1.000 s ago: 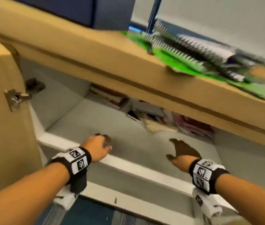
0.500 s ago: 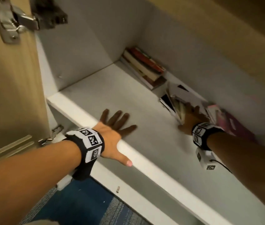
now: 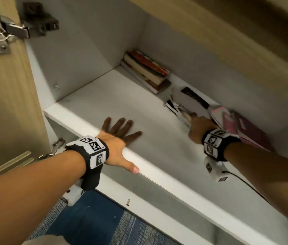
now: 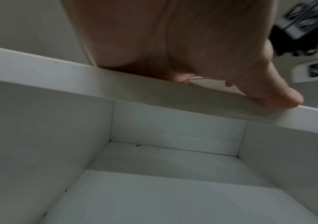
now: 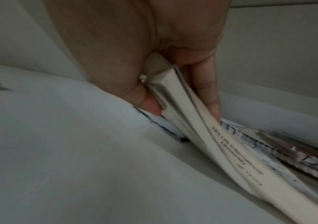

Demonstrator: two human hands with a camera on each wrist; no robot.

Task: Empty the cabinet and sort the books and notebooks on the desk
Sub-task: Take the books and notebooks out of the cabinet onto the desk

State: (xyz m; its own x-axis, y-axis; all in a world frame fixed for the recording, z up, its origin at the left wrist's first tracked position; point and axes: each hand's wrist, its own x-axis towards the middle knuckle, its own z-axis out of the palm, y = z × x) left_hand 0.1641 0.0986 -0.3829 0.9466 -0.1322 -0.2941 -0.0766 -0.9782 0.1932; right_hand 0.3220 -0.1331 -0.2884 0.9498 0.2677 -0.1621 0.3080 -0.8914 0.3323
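While left hand (image 3: 116, 138) lies flat on shelf (image 3: 157, 172), right hand (image 3: 197, 128) fingers grip pale booklets (image 5: 175, 97).

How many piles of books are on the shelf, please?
3: a stack in the back corner; a middle pile gripped by the right hand; a pink pile at right. More may be hidden.

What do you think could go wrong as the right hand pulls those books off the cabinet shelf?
The right hand pinches only one end of the cream books, which already sag and fan, so some may slip out. The spiral notebook lies against them and might be dragged along. The left hand lies flat on the shelf, so nothing supports the bundle's far end.
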